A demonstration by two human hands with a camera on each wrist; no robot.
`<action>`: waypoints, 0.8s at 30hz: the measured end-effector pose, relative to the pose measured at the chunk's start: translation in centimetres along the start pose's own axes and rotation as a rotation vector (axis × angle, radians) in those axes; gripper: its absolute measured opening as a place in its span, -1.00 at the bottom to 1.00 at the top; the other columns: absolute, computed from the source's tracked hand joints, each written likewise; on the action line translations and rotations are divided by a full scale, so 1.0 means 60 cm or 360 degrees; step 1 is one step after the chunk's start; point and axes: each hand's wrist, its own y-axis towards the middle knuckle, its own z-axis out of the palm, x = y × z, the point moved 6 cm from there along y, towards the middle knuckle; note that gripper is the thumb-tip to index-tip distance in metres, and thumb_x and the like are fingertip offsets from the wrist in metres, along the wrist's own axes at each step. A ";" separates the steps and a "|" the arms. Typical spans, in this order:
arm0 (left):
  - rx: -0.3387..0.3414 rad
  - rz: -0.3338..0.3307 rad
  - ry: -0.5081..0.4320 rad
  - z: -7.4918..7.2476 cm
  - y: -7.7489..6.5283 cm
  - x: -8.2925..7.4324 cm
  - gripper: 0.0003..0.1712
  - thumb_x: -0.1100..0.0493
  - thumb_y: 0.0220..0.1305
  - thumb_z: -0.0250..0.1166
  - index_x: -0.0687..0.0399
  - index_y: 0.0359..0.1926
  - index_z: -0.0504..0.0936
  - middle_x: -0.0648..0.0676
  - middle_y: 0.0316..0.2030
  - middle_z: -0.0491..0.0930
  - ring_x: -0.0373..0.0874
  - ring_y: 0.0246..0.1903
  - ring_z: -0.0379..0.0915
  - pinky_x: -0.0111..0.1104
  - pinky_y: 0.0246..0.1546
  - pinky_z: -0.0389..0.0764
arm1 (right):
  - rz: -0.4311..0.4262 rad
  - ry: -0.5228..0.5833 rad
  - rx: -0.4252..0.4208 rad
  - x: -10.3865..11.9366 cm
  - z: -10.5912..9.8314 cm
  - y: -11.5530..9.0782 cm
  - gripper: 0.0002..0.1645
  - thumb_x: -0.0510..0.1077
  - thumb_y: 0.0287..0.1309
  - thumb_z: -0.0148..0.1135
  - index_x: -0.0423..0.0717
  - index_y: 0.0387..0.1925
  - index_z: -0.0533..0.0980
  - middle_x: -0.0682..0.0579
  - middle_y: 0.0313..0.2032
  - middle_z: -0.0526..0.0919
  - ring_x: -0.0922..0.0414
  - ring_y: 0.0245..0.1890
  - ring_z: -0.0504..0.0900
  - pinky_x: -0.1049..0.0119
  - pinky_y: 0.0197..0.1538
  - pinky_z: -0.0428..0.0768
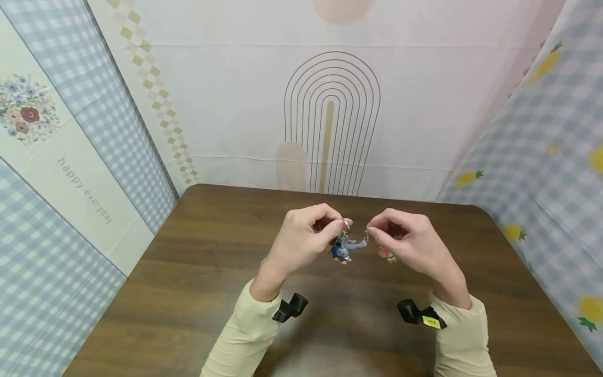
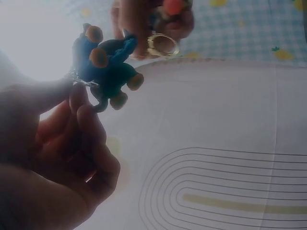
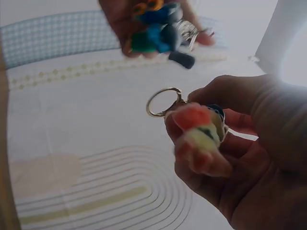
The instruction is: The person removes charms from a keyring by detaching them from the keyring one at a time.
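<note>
Thumb and fingertips of my left hand pinch a keychain by its metal top. Small blue figures with orange feet hang from it, with a grey strap-like piece pointing toward the right hand. In the left wrist view the figures look blue and teal. My right hand pinches a second keychain by its metal fitting. Its gold ring sticks out past the fingertips toward the left hand. A pink and cream figure dangles below, blurred. The two keychains appear apart.
Both hands are above a brown wooden table. A white patterned cloth hangs behind it, with checked cloths at the left and right. Black wrist cameras sit on both cuffs.
</note>
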 end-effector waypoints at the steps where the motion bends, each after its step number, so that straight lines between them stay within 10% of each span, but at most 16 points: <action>1: 0.0000 -0.0003 0.0005 0.000 0.000 0.000 -0.90 0.17 0.28 0.31 -0.02 -0.40 0.66 -0.11 -0.53 0.59 -0.32 -0.62 0.30 -0.45 -0.60 0.37 | 0.0020 -0.0016 0.0011 -0.006 0.000 -0.001 -0.81 -0.31 0.20 0.29 0.08 -0.32 0.58 0.15 -0.67 0.53 0.31 -0.70 0.51 0.46 -0.66 0.45; 24: 0.0071 -0.0117 0.0082 0.002 -0.002 0.008 -0.86 0.15 0.30 0.29 -0.06 -0.43 0.66 -0.10 -0.57 0.58 -0.26 -0.62 0.33 -0.52 -0.60 0.33 | 0.0636 -0.0167 0.0173 -0.165 -0.010 -0.058 -0.91 -0.09 0.30 0.24 -0.01 -0.27 0.57 0.03 -0.58 0.60 0.19 -0.65 0.60 0.25 -0.62 0.58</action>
